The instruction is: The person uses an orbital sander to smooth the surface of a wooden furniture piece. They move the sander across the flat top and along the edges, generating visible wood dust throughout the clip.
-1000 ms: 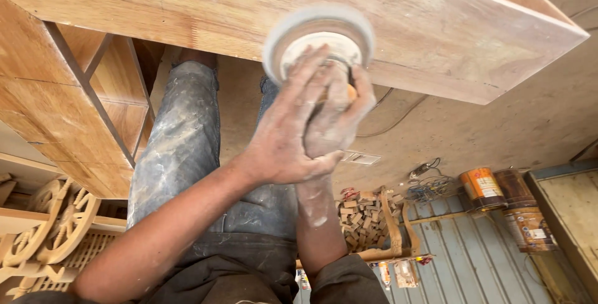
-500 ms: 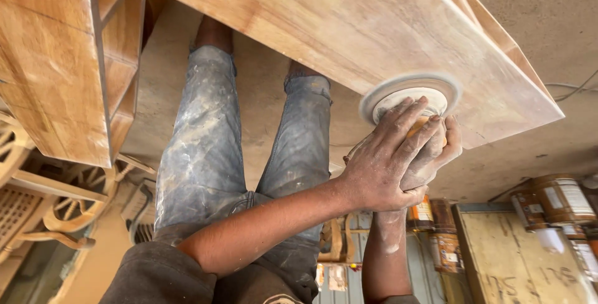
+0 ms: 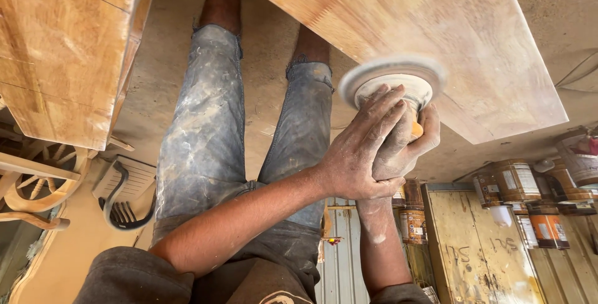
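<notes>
sanding near the board's edge, both hands, left and right, clamped around the sander; next, steady flat pressure.

My sander now sits further along the wooden panel, nearer its corner than a second ago. Both hands' grip moves with it; paint tins enter view.

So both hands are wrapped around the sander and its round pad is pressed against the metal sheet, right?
Not quite. In the head view both hands, left hand over right hand, do grip the sander, but its round pad sits against a wooden board, not a metal sheet.
</notes>
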Tool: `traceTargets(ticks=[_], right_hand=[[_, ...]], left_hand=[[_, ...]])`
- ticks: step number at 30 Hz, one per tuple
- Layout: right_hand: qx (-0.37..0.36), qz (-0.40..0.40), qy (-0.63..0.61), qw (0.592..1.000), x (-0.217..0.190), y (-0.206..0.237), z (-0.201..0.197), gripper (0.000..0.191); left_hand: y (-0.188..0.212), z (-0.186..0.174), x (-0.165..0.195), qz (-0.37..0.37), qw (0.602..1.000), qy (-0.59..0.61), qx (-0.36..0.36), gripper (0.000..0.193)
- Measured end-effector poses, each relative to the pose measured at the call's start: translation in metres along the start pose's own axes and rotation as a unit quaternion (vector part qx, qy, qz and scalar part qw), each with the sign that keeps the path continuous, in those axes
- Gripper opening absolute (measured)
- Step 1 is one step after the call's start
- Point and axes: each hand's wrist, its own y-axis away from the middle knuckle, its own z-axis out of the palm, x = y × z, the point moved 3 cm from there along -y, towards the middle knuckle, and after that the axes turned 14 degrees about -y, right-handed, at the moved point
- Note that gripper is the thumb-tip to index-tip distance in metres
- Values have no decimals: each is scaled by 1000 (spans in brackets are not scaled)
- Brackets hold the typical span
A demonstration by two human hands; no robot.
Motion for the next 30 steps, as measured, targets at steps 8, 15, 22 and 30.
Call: traceTargets(ticks=[8,15,22,30], right_hand=[[-82,57,-229,968,-13,5,52,52],[-55,-75,272,958,-42,-2,93,43],[-130,-52,-51,989,-55,-3,84,46],[-90,-56,-29,994,-37,2,37,51]], left_hand=[[8,-45,-13,-5,999,29,13,129],[11,-77,-16,-8,999,30,20,129],[-2,-56,0,-9,1000,-3,25,127],[-1,-9,1,-6,1000,-11,13,124]])
